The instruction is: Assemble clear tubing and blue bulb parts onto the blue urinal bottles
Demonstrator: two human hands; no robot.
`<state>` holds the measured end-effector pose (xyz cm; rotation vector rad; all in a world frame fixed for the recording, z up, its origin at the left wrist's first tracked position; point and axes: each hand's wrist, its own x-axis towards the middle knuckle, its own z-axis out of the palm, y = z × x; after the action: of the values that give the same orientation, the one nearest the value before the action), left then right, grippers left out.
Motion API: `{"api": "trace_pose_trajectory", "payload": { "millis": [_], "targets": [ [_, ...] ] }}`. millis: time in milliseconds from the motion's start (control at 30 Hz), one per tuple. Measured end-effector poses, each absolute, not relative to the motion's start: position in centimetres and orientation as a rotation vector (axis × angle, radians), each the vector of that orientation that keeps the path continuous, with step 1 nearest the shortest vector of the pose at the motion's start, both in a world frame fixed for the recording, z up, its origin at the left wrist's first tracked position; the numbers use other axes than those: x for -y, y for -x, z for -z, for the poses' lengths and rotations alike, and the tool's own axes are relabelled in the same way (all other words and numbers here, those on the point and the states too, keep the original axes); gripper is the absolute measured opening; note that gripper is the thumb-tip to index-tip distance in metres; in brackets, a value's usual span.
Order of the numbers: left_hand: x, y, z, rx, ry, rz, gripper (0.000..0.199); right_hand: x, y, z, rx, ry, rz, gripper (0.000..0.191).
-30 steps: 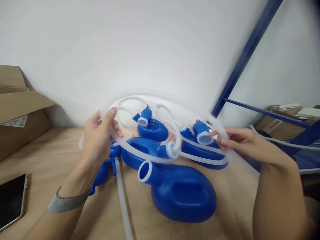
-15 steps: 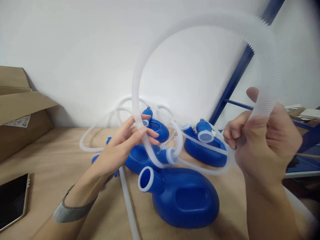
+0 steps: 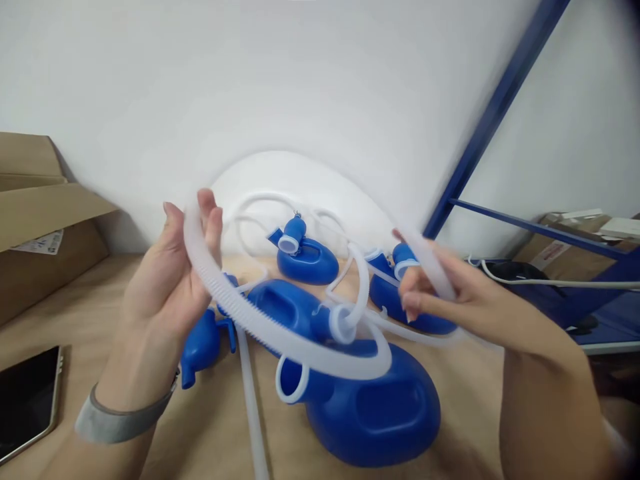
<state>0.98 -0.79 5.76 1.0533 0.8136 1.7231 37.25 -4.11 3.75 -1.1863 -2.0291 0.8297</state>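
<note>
- A white hose point(image 3: 280, 343) is held up above the desk point(image 3: 90, 300); its ribbed part is bent in a wide curve from the left side to the middle, in front of the blue bottles.
- By the left hand point(image 3: 163, 287) the hose is supported: thumb and fingers are spread, and the hose is passed between them across the palm.
- By the right hand point(image 3: 465, 287) a blurred white length is crossed between thumb and fingers; whether it is pinched firmly cannot be told.
- A grey band point(image 3: 123, 417) is worn on the left wrist.
- The near bottle point(image 3: 380, 427) is laid on its side, its white-rimmed mouth turned to the left; it is partly covered by the curve.
- Behind it a middle bottle point(image 3: 277, 300) is seen, with a white tube put into its mouth.
- A far bottle point(image 3: 307, 261) is placed near the wall point(image 3: 300, 80), and a right bottle point(image 3: 387, 297) is partly hidden by the right hand.
- On the left, a phone point(image 3: 27, 403) is laid near, and a cardboard box point(image 3: 50, 267) is placed farther away.
</note>
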Motion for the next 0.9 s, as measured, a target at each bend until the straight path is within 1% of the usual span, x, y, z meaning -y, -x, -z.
{"api": "trace_pose_trajectory", "payload": {
  "millis": [67, 133, 167, 233, 300, 333, 433, 467, 533, 567, 633, 733, 767, 867, 900],
  "targets": [
    [0.3, 0.3, -5.8, -0.844, -1.050, -1.701, 0.028, 4.0, -36.9, -3.6, 2.097, 1.203, -1.033, 0.081],
    [-0.5, 1.7, -5.6, -0.877, -1.003, -1.704, 0.027, 4.1, -36.0, -3.7, 2.058, 1.217, -1.077, 0.080],
    [-0.8, 2.5, -5.5, -0.906, -0.983, -1.718, 0.027, 4.4, -35.5, -3.8, 1.984, 1.211, -1.014, 0.078],
    [-1.5, 3.9, -5.2, -1.028, -1.023, -1.765, 0.026, 5.0, -34.5, -4.1, 1.767, 1.157, -0.751, 0.071],
    [-1.9, 5.0, -4.8, -1.194, -1.147, -1.791, 0.024, 5.7, -33.6, -4.4, 1.569, 1.066, -0.464, 0.065],
    [-2.0, 5.3, -4.6, -1.300, -1.234, -1.793, 0.023, 6.0, -33.2, -4.4, 1.537, 1.017, -0.380, 0.063],
    [-2.0, 5.3, -4.1, -1.616, -1.493, -1.805, 0.028, 6.6, -32.1, -4.3, 1.706, 0.981, -0.392, 0.064],
    [-1.9, 4.9, -4.0, -1.738, -1.631, -1.798, 0.029, 6.6, -31.7, -4.1, 1.810, 1.000, -0.424, 0.060],
    [-1.2, 3.5, -3.9, -1.895, -1.958, -1.740, 0.029, 6.1, -30.8, -3.8, 2.031, 1.057, -0.468, 0.046],
    [-0.6, 2.4, -3.9, -1.904, -2.151, -1.664, 0.030, 5.6, -30.4, -3.6, 2.139, 1.073, -0.486, 0.039],
    [1.1, -0.3, -3.6, -1.716, -2.474, -1.420, 0.032, 4.7, -29.6, -3.1, 2.296, 1.091, -0.561, 0.034],
    [3.9, -4.8, -2.7, -1.197, -2.724, -0.806, 0.032, 3.5, -29.2, -2.3, 2.361, 1.087, -0.669, 0.031],
    [4.5, -6.0, -2.3, -1.157, -2.749, -0.684, 0.036, 3.2, -29.2, -2.1, 2.367, 1.077, -0.680, 0.031],
    [5.2, -8.1, -1.2, -1.311, -2.692, -0.460, 0.058, 3.0, -29.8, -1.9, 2.400, 1.052, -0.668, 0.030],
    [5.0, -8.1, -1.0, -1.346, -2.662, -0.404, 0.062, 3.0, -30.1, -2.0, 2.429, 1.054, -0.670, 0.029]
  ]
}}
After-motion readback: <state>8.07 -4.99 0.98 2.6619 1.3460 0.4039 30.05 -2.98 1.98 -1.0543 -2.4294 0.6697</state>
